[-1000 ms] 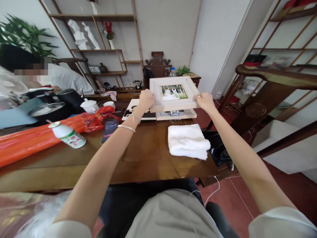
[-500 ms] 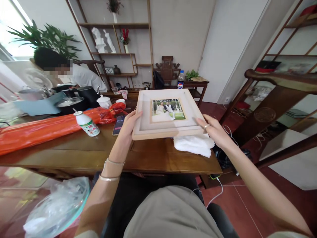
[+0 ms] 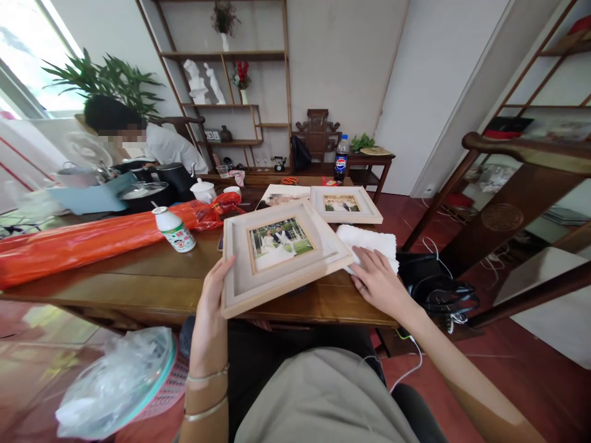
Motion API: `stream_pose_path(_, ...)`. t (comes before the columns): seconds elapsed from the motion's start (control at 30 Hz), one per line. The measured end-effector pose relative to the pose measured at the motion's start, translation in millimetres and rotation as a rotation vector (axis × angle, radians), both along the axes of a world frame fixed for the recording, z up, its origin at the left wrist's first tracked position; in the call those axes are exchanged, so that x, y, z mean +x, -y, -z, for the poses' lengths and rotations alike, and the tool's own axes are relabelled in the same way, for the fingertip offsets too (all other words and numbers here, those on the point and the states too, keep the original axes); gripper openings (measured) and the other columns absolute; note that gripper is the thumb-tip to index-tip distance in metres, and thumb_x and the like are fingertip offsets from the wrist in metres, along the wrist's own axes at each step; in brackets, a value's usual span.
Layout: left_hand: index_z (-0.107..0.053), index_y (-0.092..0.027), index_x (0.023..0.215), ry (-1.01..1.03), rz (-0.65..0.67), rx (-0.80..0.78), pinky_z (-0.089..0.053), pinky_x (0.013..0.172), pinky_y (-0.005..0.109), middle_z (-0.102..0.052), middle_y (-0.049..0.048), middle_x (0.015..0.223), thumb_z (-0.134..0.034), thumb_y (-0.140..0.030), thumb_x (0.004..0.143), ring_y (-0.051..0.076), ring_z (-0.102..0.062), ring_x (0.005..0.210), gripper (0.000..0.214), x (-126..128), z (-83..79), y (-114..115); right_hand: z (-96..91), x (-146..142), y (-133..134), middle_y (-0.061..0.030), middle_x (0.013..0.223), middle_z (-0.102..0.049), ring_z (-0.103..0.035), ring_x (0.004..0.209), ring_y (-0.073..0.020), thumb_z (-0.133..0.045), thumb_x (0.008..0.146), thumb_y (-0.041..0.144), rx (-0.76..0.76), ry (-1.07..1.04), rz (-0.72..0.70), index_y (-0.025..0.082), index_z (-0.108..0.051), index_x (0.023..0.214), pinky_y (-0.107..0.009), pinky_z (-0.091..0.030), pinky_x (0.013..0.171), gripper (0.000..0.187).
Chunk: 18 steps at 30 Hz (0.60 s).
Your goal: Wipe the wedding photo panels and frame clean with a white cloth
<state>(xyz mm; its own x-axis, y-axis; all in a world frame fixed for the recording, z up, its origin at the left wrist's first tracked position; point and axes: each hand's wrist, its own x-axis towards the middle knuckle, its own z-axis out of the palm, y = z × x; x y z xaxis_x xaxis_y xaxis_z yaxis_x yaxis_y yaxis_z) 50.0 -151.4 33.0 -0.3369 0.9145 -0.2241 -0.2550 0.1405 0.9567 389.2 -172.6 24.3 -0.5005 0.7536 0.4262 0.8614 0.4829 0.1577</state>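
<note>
My left hand [image 3: 210, 307] grips the left edge of a pale wooden picture frame [image 3: 281, 255] holding a wedding photo, tilted above the near edge of the brown wooden table [image 3: 152, 286]. Fingers stretched out, my right hand [image 3: 376, 284] rests flat on a folded white towel [image 3: 369, 243] just right of the frame. A second, similar frame [image 3: 345, 204] lies flat on the table behind the towel, with another flat white item [image 3: 281, 195] to its left.
An orange plastic bag [image 3: 83, 240] and a small white bottle [image 3: 174, 229] lie on the table's left. Pots, a teapot and a seated person [image 3: 152, 144] are behind. A bin with a plastic liner [image 3: 117, 384] stands lower left; cables and a dark chair at right.
The frame came down and toward me, now held by my left hand alone. My right hand let go of it and dropped onto the white towel.
</note>
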Motion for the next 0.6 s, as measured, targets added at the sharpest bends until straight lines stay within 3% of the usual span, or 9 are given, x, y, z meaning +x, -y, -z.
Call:
stream_pose_path(0.17,-0.063,-0.021,0.100,0.094,0.095,-0.037,-0.053,0.051,0.028,-0.069,0.0049,0.080,-0.063,-0.033,0.072,0.023,-0.067,0.068,0.031,3,11.6,4,3.7,7,-13,-0.0163,0.125,-0.047,-0.042,0.107,-0.0358,-0.051,0.070,0.010,0.012,0.083,0.102,0.023,-0.056,0.118,-0.048,-0.039,0.079,0.049)
stream_pose_path(0.4,-0.064,-0.019,0.095,0.112,0.158,-0.004,-0.050,0.048,0.023,-0.069,0.0010,0.072,-0.068,-0.027,0.065,0.018,-0.064,0.058,0.031,17,13.7,4,4.9,42,5,-0.0116,0.111,-0.055,-0.047,0.099,-0.0298,-0.047,0.072,0.008,0.053,0.000,0.062,0.025,-0.054,0.118,-0.045,-0.043,0.079,0.050)
stream_pose_path(0.6,-0.064,-0.019,0.095,0.120,0.190,-0.033,-0.050,0.050,0.021,-0.070,0.0022,0.078,-0.065,-0.021,0.070,0.017,-0.066,0.063,0.025,30,11.9,-1,-1.1,83,14,-0.0101,0.106,-0.053,-0.053,0.095,-0.0286,-0.049,0.077,0.014,0.421,-0.409,0.178,0.033,-0.049,0.122,-0.045,-0.045,0.082,0.049)
